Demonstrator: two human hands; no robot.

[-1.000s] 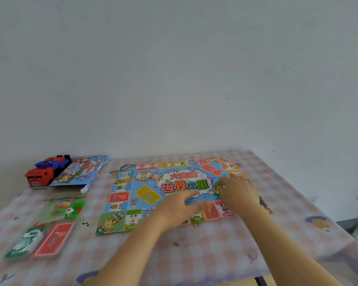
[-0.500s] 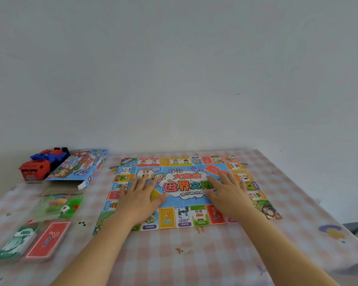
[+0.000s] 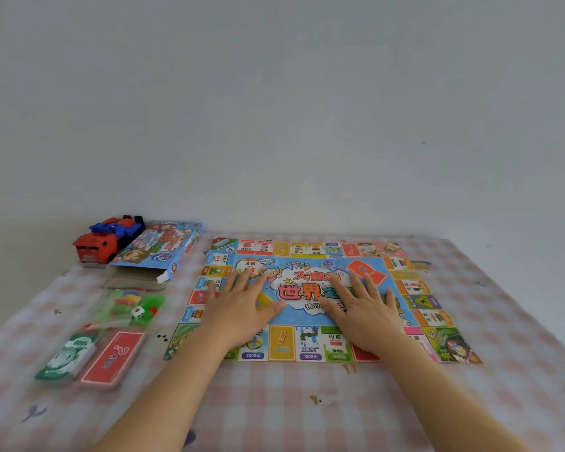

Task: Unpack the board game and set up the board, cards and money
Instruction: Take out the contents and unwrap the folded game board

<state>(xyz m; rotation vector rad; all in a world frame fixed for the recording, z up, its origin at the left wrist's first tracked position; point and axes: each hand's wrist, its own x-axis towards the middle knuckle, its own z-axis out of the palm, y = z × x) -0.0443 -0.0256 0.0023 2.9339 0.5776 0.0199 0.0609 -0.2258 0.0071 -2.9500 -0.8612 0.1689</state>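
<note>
The colourful square paper game board (image 3: 307, 290), with a blue centre and a border of printed squares, lies unfolded and flat in the middle of the table covered in a pink-and-white checked cloth (image 3: 294, 406). Both hands rest palm-down on the board's centre. The left hand (image 3: 238, 309) has its fingers straight and spread over the left half, and the right hand (image 3: 366, 313) lies spread the same way over the right half, thumbs pointing toward each other but apart.

Left of the board, near the table's front edge, a green wrapped stack of play money (image 3: 67, 357) lies just beside a red wrapped deck of cards (image 3: 113, 357). Behind them sits a clear plastic bag of small coloured pieces and a white die (image 3: 132, 306). Farther back lies the blue printed cardboard game box (image 3: 159, 249), its near end open, and a red and blue toy truck (image 3: 106, 239) stands against its left side.
</note>
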